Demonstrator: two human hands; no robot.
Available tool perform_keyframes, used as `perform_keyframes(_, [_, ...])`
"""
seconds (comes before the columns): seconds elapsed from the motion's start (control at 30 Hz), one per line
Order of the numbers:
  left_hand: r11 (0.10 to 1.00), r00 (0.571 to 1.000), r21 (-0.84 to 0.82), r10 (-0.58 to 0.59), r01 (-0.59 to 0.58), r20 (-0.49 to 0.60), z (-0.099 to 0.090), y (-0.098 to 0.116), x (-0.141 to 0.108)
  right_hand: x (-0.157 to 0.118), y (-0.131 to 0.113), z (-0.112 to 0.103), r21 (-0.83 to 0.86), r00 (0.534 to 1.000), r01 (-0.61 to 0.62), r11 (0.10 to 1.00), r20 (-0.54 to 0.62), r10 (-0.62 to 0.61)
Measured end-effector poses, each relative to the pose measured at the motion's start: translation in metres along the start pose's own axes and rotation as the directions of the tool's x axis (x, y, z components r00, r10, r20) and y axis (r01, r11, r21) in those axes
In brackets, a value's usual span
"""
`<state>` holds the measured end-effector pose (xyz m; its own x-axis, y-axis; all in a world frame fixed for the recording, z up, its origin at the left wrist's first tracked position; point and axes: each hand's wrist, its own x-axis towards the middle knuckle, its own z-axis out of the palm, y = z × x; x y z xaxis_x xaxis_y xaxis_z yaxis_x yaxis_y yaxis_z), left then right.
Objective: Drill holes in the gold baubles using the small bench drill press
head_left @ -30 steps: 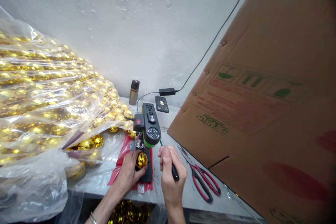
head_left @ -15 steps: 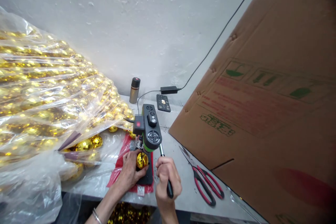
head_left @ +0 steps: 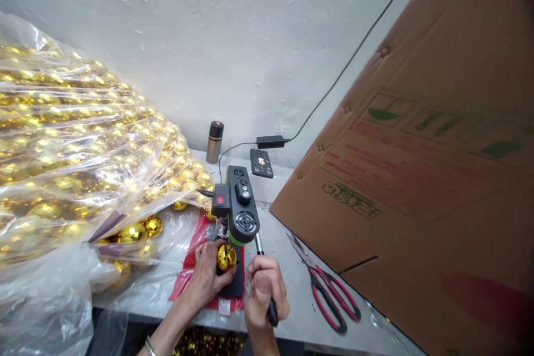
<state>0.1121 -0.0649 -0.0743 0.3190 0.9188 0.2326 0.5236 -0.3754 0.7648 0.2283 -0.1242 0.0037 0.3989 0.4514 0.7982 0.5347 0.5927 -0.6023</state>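
Observation:
My left hand (head_left: 207, 268) curls around a shiny gold faceted ball ornament (head_left: 226, 257), fingers and thumb on either side of it. The ball sits at the head of a small black bench drill press (head_left: 242, 206), over its dark base (head_left: 233, 285); the contact spot under the head is hidden. On the press's right side, my right hand (head_left: 267, 292) is wrapped around the black grip of a metal-shafted lever (head_left: 272, 312). Beneath the base lies red plastic (head_left: 189, 267).
A clear bag of gold balls (head_left: 83, 161) fills the left. Red-handled scissors (head_left: 329, 295) lie right, beside a large cardboard box (head_left: 409, 178). Behind the press are a flask (head_left: 214, 143), a phone (head_left: 261, 163) and a power adapter (head_left: 270, 142). More gold pieces (head_left: 206, 342) show below the table edge.
The view has shifted slightly. Both hands keep their hold on the ball and the lever, with hardly any visible movement.

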Motion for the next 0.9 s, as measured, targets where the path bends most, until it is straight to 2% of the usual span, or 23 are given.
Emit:
perform_keyframes(0.3, [1.0,1.0,-0.004,-0.013,0.013,-0.008,-0.0008,0.0022,0.0,-0.003,0.004,0.0007,0.001,1.0,0.005,1.0,-0.01,-0.005])
perform_keyframes(0.53, [0.998,0.998,-0.03,-0.047,0.049,0.043,0.0011,0.0006,0.0004,0.0011,0.0028,0.0012,0.007,1.0,0.023,1.0,-0.01,-0.023])
perform_keyframes(0.9, [0.999,0.999,-0.034,-0.027,0.028,0.032,-0.0003,0.0021,0.0007,0.0037,0.0014,0.0019,-0.001,0.999,0.041,0.999,-0.021,-0.041])
